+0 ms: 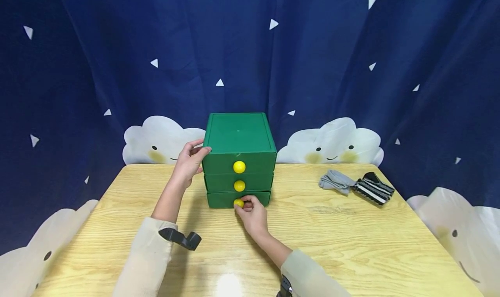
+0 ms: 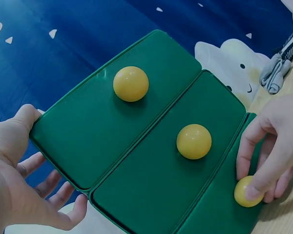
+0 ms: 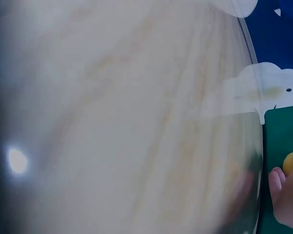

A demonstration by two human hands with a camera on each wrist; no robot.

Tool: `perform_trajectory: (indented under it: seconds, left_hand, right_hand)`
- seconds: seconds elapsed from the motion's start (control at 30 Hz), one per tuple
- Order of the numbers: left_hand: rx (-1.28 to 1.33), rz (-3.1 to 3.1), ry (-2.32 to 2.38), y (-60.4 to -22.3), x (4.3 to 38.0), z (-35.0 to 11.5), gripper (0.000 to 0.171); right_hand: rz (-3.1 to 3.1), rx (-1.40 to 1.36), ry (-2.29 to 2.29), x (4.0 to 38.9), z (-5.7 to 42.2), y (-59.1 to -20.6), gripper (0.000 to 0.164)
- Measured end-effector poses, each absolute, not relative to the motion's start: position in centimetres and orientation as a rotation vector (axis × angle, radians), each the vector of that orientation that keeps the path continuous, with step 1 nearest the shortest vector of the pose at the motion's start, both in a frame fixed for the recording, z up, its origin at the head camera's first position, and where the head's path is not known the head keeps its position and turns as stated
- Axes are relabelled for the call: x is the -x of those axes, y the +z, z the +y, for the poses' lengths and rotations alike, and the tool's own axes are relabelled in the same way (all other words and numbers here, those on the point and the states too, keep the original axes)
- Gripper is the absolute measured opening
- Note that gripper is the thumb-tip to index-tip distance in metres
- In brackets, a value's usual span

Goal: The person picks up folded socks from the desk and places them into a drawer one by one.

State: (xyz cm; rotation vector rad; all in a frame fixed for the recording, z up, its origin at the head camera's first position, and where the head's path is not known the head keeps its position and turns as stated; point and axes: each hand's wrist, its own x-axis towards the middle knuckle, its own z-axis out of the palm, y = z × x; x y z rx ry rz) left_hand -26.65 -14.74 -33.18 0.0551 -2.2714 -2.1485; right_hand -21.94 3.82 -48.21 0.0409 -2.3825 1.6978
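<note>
A green three-drawer cabinet (image 1: 240, 134) stands on the wooden table, a round yellow knob on each drawer. At its left side is my left hand (image 1: 189, 162), thumb against the upper front corner and fingers spread loosely along the side wall. My right hand (image 1: 255, 219) pinches the bottom knob (image 2: 242, 189) between thumb and fingers, low at the front. Above it, the middle knob (image 1: 239, 186) and the top knob (image 1: 239, 166) are untouched. In the right wrist view only part of the right hand (image 3: 289, 202) shows, at the right edge. The drawers' insides are hidden.
On the right of the table (image 1: 312, 236) lie a grey sock-like cloth (image 1: 336, 181) and a black-and-white striped one (image 1: 374, 188). Behind the table hangs a dark blue curtain (image 1: 234, 41) with white triangles and smiling clouds.
</note>
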Motion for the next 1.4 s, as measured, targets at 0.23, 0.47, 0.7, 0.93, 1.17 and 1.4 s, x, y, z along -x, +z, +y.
perform_trajectory:
  seconds: [0.23, 0.47, 0.7, 0.93, 1.17, 1.4]
  left_hand:
    - [-0.036, -2.287, -2.134, -33.2, 26.7, -14.8, 0.057]
    - [-0.047, -2.300, -2.131, -33.2, 26.8, -14.9, 0.057]
    - [-0.036, -2.304, -2.132, -33.1, 26.7, -14.9, 0.057]
    - [-0.049, -2.297, -2.127, -33.1, 26.7, -14.8, 0.056]
    - [-0.045, -2.304, -2.124, -33.0, 26.7, -14.9, 0.057]
    - [-0.055, -2.300, -2.129, -33.0, 26.7, -14.8, 0.056]
  right_hand:
    - [-2.517, -0.201, 1.538, 20.0, 4.8, -47.9, 0.020]
    - [-2.655, -0.445, 1.384, 17.2, 5.9, -47.2, 0.019]
    - [-2.726, -0.541, 1.304, 14.8, 6.5, -46.7, 0.020]
    - [-2.725, -0.622, 1.340, 12.7, 6.8, -46.7, 0.021]
    - [-2.723, -0.688, 1.370, 11.4, 7.1, -46.8, 0.017]
    - [-2.718, -0.726, 1.469, 11.0, 7.9, -46.0, 0.019]
